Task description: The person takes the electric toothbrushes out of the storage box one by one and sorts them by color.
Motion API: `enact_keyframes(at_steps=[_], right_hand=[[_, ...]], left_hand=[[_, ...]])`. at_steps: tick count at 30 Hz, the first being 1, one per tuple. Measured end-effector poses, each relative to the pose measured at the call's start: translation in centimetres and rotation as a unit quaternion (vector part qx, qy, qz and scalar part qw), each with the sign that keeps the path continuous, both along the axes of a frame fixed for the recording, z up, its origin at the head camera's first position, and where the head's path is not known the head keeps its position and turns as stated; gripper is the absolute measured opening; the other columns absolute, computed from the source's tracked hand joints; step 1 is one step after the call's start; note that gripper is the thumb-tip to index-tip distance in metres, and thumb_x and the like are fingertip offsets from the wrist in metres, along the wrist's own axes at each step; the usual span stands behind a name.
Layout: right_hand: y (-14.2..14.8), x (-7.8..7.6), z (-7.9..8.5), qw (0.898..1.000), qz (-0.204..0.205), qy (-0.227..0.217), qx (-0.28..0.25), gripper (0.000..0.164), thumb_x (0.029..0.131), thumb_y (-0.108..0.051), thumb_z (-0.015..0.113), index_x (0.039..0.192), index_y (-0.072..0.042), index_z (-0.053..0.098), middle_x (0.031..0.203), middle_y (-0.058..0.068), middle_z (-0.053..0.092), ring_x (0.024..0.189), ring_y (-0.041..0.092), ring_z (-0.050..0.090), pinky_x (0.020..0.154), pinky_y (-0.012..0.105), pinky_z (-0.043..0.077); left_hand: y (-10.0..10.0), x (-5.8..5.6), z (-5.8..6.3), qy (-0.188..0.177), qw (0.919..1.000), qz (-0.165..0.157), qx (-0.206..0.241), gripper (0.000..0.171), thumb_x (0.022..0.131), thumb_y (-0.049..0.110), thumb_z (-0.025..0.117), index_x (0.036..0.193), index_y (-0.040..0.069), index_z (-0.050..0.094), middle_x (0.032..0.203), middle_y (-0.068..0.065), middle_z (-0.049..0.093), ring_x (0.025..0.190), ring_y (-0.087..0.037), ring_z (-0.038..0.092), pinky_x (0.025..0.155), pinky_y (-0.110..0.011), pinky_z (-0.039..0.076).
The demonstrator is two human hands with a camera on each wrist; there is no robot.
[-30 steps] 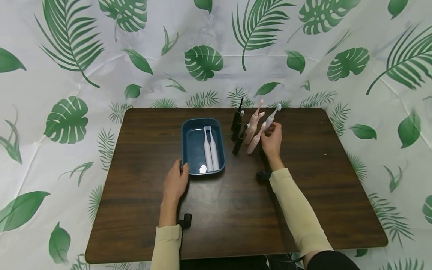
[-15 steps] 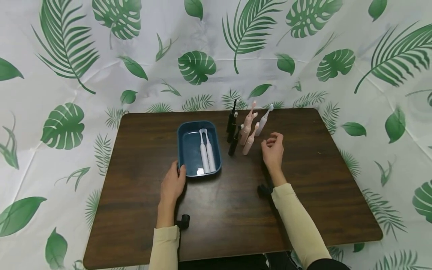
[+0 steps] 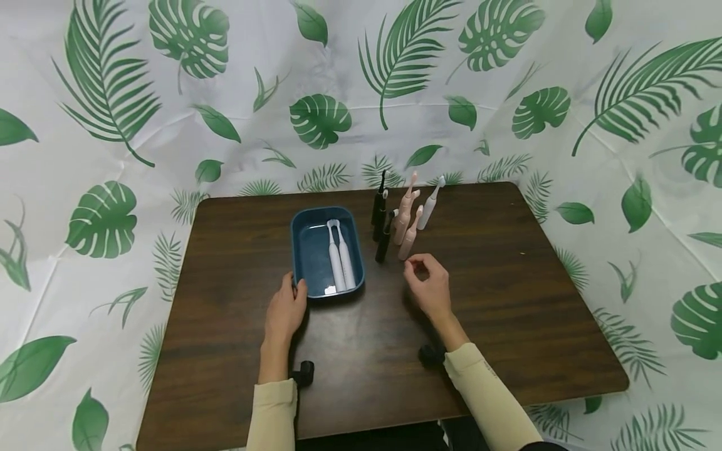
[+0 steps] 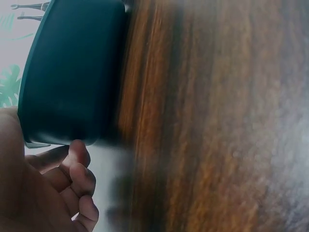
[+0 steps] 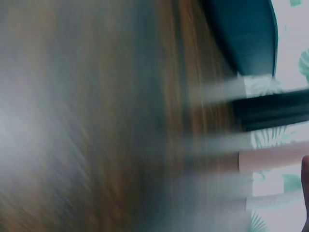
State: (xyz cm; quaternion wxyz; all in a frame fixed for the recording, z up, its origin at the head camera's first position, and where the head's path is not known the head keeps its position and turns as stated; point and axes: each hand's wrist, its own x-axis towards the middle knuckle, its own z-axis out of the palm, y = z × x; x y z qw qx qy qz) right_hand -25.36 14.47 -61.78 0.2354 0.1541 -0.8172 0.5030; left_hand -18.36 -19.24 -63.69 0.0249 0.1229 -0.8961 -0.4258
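My left hand (image 3: 284,312) holds the near left corner of a dark blue tray (image 3: 297,250), with curled fingers (image 4: 79,154) against its outer wall in the left wrist view. Two white electric toothbrushes (image 3: 336,266) lie side by side in the tray's right half. Bare of any object, my right hand (image 3: 431,288) hovers in front of the upright brushes, thumb and index finger bent towards each other. Closest to it stands a pink electric toothbrush (image 3: 407,243). Only a fingertip (image 5: 306,174) shows in the right wrist view.
Behind the front pink brush stand more pink electric toothbrushes (image 3: 403,216). Black electric toothbrushes (image 3: 383,238) stand on their left, and one white electric toothbrush (image 3: 429,208) on their right. A brown wooden table (image 3: 507,300) bears everything, with a leaf-print cloth (image 3: 248,144) behind it.
My right hand has left the standing white toothbrush, drawn back, then moved left to the front pink one. My left hand has stayed at the tray; the head view has shifted slightly.
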Motion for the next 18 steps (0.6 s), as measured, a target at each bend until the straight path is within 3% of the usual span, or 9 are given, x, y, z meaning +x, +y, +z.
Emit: enact_keyframes(at_steps=[8, 13, 18], right_hand=[[-3.3, 2.1, 1.0, 0.997, 0.071, 0.014, 0.024, 0.017, 0.095, -0.001, 0.076, 0.111, -0.007, 0.076, 0.101, 0.006, 0.075, 0.09, 0.021, 0.07, 0.084, 0.033, 0.058], [-5.8, 2.6, 2.2, 0.994, 0.103, 0.002, 0.043, 0.02, 0.096, -0.005, 0.076, 0.116, -0.007, 0.075, 0.105, 0.005, 0.075, 0.094, 0.021, 0.071, 0.086, 0.037, 0.059], [-8.2, 2.5, 3.6, 0.991, 0.109, -0.008, 0.08, 0.022, 0.098, -0.009, 0.075, 0.119, -0.003, 0.073, 0.106, 0.006, 0.073, 0.095, 0.02, 0.07, 0.085, 0.038, 0.06]], left_hand=[[0.0, 0.1, -0.2, 0.008, 0.9999, 0.009, -0.002, 0.065, 0.11, 0.056, 0.036, 0.154, 0.009, 0.05, 0.105, -0.02, 0.073, 0.099, -0.04, 0.072, 0.085, -0.06, 0.054], [0.5, 0.4, 0.1, -0.015, 0.9991, 0.038, -0.011, 0.063, 0.109, 0.054, 0.036, 0.154, 0.012, 0.05, 0.125, -0.026, 0.073, 0.111, -0.051, 0.071, 0.092, -0.068, 0.052], [0.9, 0.6, 0.5, -0.035, 0.9981, 0.047, -0.017, 0.062, 0.111, 0.054, 0.034, 0.156, 0.014, 0.048, 0.134, -0.024, 0.071, 0.118, -0.05, 0.07, 0.097, -0.07, 0.05]])
